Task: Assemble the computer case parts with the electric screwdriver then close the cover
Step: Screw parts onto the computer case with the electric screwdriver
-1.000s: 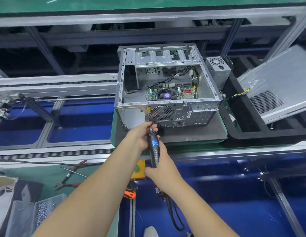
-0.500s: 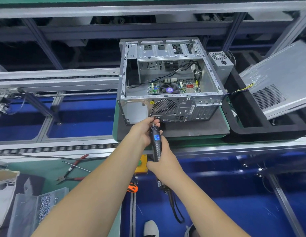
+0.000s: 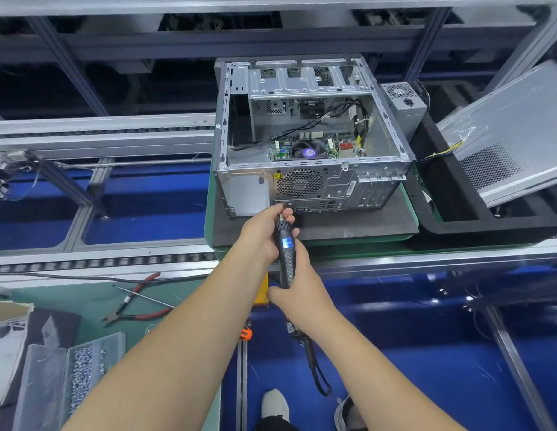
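Note:
An open silver computer case (image 3: 305, 185) lies on a black pad, its rear panel facing me and its motherboard visible inside. My right hand (image 3: 305, 287) grips the black electric screwdriver (image 3: 285, 250) by the lower body. The tool points up at the bottom edge of the rear panel, below the fan grille. My left hand (image 3: 264, 231) pinches the bit end of the screwdriver right at the panel. The bit tip is hidden by my fingers. The silver cover panel (image 3: 507, 132) leans tilted at the right, apart from the case.
A grey power supply (image 3: 403, 104) stands behind the case's right corner. Red-handled pliers (image 3: 134, 306) and a thin rod lie on the green bench at the left. A clear box of screws (image 3: 81, 374) sits bottom left. Conveyor rails run across in front of the case.
The view has tilted and the case sits higher in frame. Both hands stay on the screwdriver at the same spot on the rear panel.

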`<act>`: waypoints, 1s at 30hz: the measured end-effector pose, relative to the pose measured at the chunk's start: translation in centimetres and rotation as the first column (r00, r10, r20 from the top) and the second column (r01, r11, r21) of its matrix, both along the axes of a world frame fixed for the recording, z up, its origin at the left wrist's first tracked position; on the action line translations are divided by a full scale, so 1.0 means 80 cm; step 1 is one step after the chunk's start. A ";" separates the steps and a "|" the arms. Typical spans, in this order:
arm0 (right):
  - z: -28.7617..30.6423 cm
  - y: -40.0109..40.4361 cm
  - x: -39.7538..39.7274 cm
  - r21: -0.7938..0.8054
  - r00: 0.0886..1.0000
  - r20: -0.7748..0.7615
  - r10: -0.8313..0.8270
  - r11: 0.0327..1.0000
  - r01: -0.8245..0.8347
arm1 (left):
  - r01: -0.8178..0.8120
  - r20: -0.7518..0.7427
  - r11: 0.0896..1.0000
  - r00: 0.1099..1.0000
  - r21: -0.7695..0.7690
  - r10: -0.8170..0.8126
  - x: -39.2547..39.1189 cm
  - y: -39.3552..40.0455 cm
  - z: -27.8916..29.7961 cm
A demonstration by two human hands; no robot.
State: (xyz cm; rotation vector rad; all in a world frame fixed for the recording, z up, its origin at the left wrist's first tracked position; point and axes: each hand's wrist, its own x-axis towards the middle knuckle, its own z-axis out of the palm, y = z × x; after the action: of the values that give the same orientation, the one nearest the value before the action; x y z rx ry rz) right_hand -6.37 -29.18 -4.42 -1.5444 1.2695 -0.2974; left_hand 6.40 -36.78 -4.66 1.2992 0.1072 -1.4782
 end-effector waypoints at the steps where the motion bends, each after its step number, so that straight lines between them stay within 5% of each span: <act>1: 0.000 -0.001 0.001 -0.005 1.000 0.001 -0.001 1.000 0.001 | 0.004 -0.003 1.000 1.000 -0.007 -0.004 0.000 -0.002 0.000; 15: 0.006 -0.006 0.002 -0.001 1.000 0.006 -0.006 1.000 0.006 | 0.042 -0.016 0.999 0.999 -0.006 -0.042 0.009 -0.011 0.007; 17: 0.006 -0.006 0.001 0.006 1.000 0.000 -0.002 1.000 0.002 | 0.048 0.045 0.999 0.998 0.008 -0.049 0.008 -0.007 0.014; 19: 0.005 -0.007 -0.001 0.007 1.000 0.004 -0.001 1.000 0.001 | 0.036 0.275 0.996 0.960 0.085 -0.058 0.007 0.007 0.022; 20: 0.004 -0.008 -0.002 0.011 1.000 0.009 -0.003 1.000 0.003 | 0.011 0.498 0.994 0.865 0.104 -0.062 0.007 0.018 0.027; 22: 0.003 -0.009 -0.004 0.024 1.000 0.021 -0.005 1.000 0.005 | 0.045 0.937 0.999 0.350 -0.026 0.009 0.011 0.038 0.044; 24: 0.002 -0.009 -0.005 0.022 1.000 0.030 -0.007 1.000 0.007 | 0.234 0.954 0.943 -0.128 -0.237 0.271 0.025 0.032 0.078; 26: 0.001 -0.010 -0.006 0.018 0.999 0.034 -0.005 1.000 0.004 | 0.365 0.898 0.914 -0.322 -0.175 0.300 0.045 -0.010 0.110; 28: 0.003 -0.010 -0.007 0.026 0.999 0.039 -0.001 1.000 0.000 | 0.412 0.925 0.894 -0.380 0.175 -0.006 0.061 -0.054 0.132; 30: 0.005 -0.011 -0.008 0.041 0.999 0.038 0.000 0.999 -0.002 | 0.470 0.830 0.689 -0.397 0.551 -0.392 0.074 -0.085 0.126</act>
State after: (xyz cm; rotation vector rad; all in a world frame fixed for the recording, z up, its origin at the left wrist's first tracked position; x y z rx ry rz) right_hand -6.98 -30.06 -4.03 -1.4983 1.2383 -0.2970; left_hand 12.30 -43.55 5.44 2.2563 -1.8136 -0.4601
